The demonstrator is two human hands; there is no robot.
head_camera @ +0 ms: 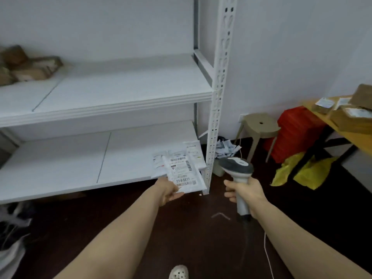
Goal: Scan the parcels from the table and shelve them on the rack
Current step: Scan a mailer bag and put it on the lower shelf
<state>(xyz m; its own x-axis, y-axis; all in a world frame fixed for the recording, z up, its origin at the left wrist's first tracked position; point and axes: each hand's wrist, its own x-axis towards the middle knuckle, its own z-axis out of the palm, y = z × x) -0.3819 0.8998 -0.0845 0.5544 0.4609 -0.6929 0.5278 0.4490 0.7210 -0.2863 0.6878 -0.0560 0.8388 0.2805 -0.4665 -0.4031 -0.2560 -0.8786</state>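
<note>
A white rack (216,97) fills the left and middle of the head view. My left hand (168,191) pinches the near edge of a white parcel (184,174) with a printed label, at the front right corner of the lower shelf (70,164). Other white parcels (192,151) lie under and behind it on that shelf. My right hand (244,193) grips the handle of a grey and white barcode scanner (236,166), held upright just right of the rack's front post. Brown parcels (28,66) sit at the far left of the upper shelf.
A wooden table (360,141) at the right edge carries several brown parcels (350,111). Beside it stand a beige stool (259,126) and a red crate (296,129), with a yellow bag (302,172) and paper scraps (225,148) on the dark floor.
</note>
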